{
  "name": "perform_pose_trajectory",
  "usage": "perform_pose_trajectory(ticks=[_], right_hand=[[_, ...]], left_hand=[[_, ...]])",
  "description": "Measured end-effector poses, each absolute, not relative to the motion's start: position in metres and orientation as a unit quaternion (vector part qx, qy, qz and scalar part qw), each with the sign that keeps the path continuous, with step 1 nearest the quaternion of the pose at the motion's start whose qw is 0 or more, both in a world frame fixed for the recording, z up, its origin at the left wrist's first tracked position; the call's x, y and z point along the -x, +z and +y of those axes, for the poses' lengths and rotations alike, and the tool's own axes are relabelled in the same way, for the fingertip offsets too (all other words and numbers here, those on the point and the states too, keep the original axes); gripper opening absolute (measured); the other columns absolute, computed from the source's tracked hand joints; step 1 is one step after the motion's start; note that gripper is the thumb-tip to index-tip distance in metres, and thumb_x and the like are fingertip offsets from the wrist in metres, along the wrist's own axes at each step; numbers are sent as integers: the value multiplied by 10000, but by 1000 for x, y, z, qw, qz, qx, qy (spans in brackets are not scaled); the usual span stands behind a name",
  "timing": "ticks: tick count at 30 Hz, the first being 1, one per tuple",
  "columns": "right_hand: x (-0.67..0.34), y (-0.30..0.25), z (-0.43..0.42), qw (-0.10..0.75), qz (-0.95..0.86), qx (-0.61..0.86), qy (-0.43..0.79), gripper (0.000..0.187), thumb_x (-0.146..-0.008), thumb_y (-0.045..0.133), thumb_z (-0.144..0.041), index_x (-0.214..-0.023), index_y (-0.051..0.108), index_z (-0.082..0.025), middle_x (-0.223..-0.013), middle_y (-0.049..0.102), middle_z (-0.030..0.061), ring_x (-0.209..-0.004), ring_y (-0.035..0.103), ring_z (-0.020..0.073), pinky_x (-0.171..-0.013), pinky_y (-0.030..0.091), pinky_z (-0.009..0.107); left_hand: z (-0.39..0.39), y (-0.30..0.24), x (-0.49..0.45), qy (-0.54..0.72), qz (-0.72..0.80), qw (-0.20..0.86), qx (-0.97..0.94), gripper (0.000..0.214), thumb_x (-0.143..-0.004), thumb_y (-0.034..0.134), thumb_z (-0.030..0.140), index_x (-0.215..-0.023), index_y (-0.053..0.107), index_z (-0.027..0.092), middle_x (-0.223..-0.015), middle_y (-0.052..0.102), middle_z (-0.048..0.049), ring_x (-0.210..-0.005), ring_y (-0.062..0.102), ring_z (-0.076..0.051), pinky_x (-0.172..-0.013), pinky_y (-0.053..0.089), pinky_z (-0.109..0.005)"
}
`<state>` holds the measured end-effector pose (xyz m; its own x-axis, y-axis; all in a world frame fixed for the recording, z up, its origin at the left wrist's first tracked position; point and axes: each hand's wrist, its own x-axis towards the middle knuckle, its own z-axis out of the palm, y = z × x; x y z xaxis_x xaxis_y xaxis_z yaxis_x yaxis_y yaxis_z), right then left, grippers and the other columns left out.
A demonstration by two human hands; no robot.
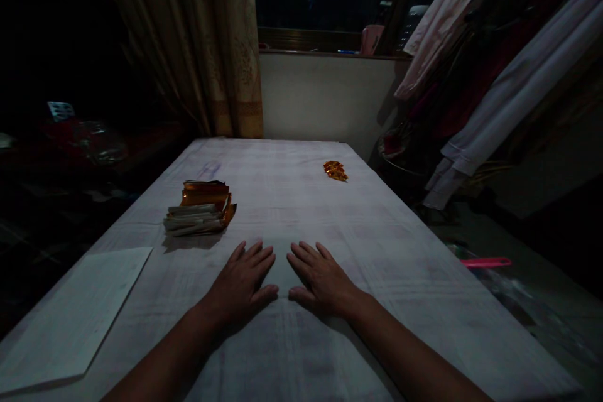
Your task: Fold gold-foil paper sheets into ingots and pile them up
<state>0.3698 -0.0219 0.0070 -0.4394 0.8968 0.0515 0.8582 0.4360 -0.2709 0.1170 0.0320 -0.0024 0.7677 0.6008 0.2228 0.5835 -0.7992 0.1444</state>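
My left hand (245, 276) and my right hand (321, 277) lie palm down, fingers stretched forward, with a small gap between them. Under and between them a pale greenish-grey sheet of paper (281, 264) shows in part; my hands hide its sides. Beyond my left hand sits a stack of folded papers (195, 218), grey on one face and shiny gold on the other. Farther off to the right is a small pile of shiny gold folded pieces (335, 170), apart from both hands.
A checked cloth covers the table (377, 251). At its left edge lies a large white sheet (80, 308). A curtain (226, 44) hangs behind, beside a window with a pink mug (371, 39) on its sill. Clothes (499, 94) hang at right, above a pink-handled object (486, 262).
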Motion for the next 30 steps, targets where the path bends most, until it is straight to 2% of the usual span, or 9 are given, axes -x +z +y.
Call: perform_pose_trajectory(ticks=[3, 6, 12, 17, 21, 25, 30], right_hand=[[-373, 6, -30, 103, -849, 506, 114, 875, -880, 594, -707, -1552, 403, -182, -1609, 356, 185, -1503, 301, 345, -1220, 198, 581], [-374, 4, -33, 110, -849, 505, 114, 891, -858, 624, -706, -1536, 428, -162, -1591, 387, 196, -1488, 332, 347, -1221, 208, 573], [-370, 0, -33, 138, -844, 508, 99, 672, -887, 671, -564, -1443, 552, -207, -1513, 514, 168, -1420, 441, 331, -1183, 297, 547], [-372, -3, -31, 185, -844, 495, 89, 549, -906, 654, -527, -1349, 623, -204, -1439, 589, 164, -1360, 509, 323, -1145, 351, 524], [-376, -7, -29, 224, -837, 491, 93, 478, -935, 617, -532, -1287, 658, -211, -1402, 621, 163, -1329, 543, 316, -1125, 371, 526], [-378, -8, -29, 237, -831, 493, 105, 493, -932, 605, -562, -1287, 652, -223, -1403, 621, 160, -1339, 535, 311, -1136, 353, 537], [-381, -5, -30, 278, -821, 480, 131, 581, -882, 653, -611, -1315, 624, -224, -1358, 655, 161, -1295, 577, 313, -1127, 369, 534]], left_hand=[[27, -2, -115, 118, 299, 34, -946, 756, -911, 533, 699, -1488, 490, 211, -1504, 540, -139, -1433, 431, -341, -1205, 226, -576], [25, 2, -116, 110, 296, 28, -948, 837, -844, 585, 753, -1455, 518, 186, -1472, 563, -163, -1401, 459, -361, -1188, 256, -577], [21, 11, -121, 157, 292, 47, -942, 560, -872, 673, 564, -1284, 614, 189, -1263, 668, -140, -1182, 601, -319, -1117, 377, -534], [16, 13, -120, 199, 268, 82, -939, 484, -905, 674, 444, -1312, 574, 202, -1220, 707, -122, -1113, 664, -280, -1111, 398, -534], [16, 15, -119, 211, 285, 136, -925, 264, -943, 620, 442, -1085, 669, 224, -933, 767, -40, -864, 723, -209, -1078, 446, -483], [19, 15, -121, 271, 310, 157, -897, 316, -1007, 484, 440, -978, 724, 236, -861, 772, -42, -793, 722, -195, -978, 527, -400], [19, 18, -125, 286, 332, 163, -884, 351, -1006, 466, 425, -895, 743, 241, -792, 753, -37, -711, 683, -187, -881, 553, -362]])
